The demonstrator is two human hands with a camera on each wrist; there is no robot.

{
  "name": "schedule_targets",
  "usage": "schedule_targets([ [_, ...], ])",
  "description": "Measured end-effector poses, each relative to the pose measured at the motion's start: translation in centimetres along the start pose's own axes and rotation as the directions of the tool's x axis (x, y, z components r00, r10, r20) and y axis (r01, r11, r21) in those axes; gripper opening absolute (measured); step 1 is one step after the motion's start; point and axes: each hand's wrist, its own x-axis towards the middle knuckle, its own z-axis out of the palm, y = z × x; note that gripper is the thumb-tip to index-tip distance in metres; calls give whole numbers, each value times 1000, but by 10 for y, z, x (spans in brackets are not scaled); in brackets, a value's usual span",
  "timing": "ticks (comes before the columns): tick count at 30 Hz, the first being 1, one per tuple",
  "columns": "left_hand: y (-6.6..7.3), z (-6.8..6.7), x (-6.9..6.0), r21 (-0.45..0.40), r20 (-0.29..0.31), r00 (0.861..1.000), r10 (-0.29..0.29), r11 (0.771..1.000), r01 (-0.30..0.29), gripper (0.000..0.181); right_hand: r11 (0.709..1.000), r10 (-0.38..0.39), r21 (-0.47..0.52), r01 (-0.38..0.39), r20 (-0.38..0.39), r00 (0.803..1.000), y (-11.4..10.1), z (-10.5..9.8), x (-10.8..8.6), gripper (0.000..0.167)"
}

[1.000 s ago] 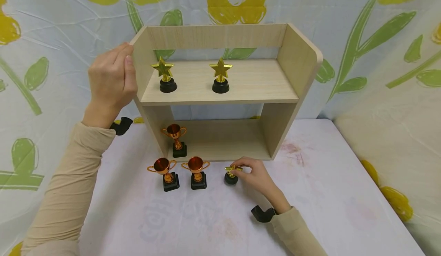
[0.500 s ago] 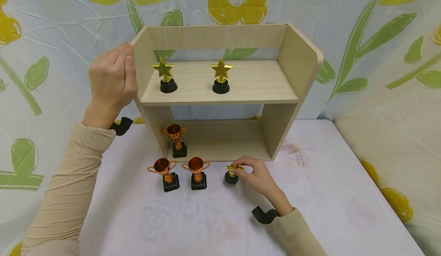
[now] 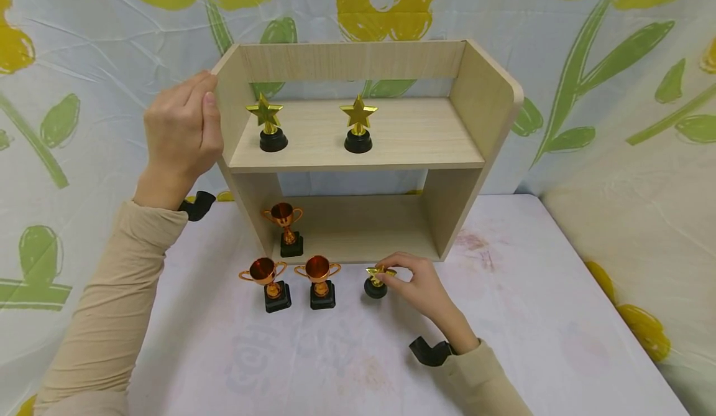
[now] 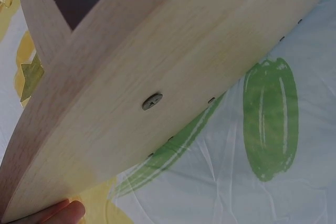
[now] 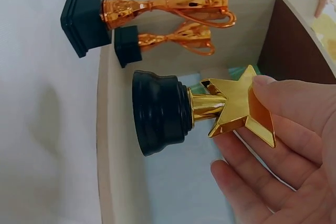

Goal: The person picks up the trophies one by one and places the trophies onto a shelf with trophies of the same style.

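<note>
My left hand (image 3: 181,124) grips the upper left edge of a pale wooden two-tier shelf (image 3: 358,166); its fingertips (image 4: 71,213) show at the panel edge in the left wrist view. In front of the shelf, my right hand (image 3: 416,285) pinches a gold star trophy (image 5: 236,106) by its star, thumb on one face and fingers behind. Its round black base (image 5: 160,111) stays visible; whether it touches the table I cannot tell. Two similar star trophies, one at the left (image 3: 273,139) and one mid-shelf (image 3: 358,141), stand upright on the upper tier.
Two bronze cup trophies, one on the left (image 3: 276,296) and one beside it (image 3: 322,295), stand on the white-covered table (image 3: 313,366) before the shelf. A third cup trophy (image 3: 291,244) stands at the lower tier's left end. Flower-printed cloth (image 3: 610,124) hangs behind.
My right hand and the star trophy it pinches have shifted very slightly. The left hand keeps its grip on the shelf, and the other trophies stand where they were.
</note>
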Motion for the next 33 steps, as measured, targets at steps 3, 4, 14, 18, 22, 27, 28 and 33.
schedule_targets([
  [3,0,0,0,2,2,1000,0,1000,0,50,1000,10,-8,-10,-18,1000,-4,0,0,14],
  [4,0,0,0,2,2,1000,-1,1000,1,50,1000,12,-9,-12,-25,1000,-5,0,0,14],
  [14,0,0,0,2,1,1000,-4,1000,4,50,1000,-10,-3,9,-84,996,-13,-3,-3,13],
  [18,1,-1,0,1,-1,1000,-7,1000,7,50,1000,-15,-9,14,-99,995,-16,-4,-2,13],
  [22,1,-1,0,0,-1,1000,-9,1000,9,49,1000,-24,-17,22,-107,994,-31,-7,-2,13],
  [27,1,-1,-1,2,-1,1000,-11,1000,11,50,999,-50,-26,47,-120,992,-55,-15,-3,13],
  [28,1,-1,-1,2,-1,1000,-11,1000,11,50,998,-53,-26,50,-122,991,-56,-15,-3,13],
  [33,0,0,-1,1,-7,1000,-10,1000,10,50,998,-65,-14,64,-141,988,-58,-16,-3,14],
])
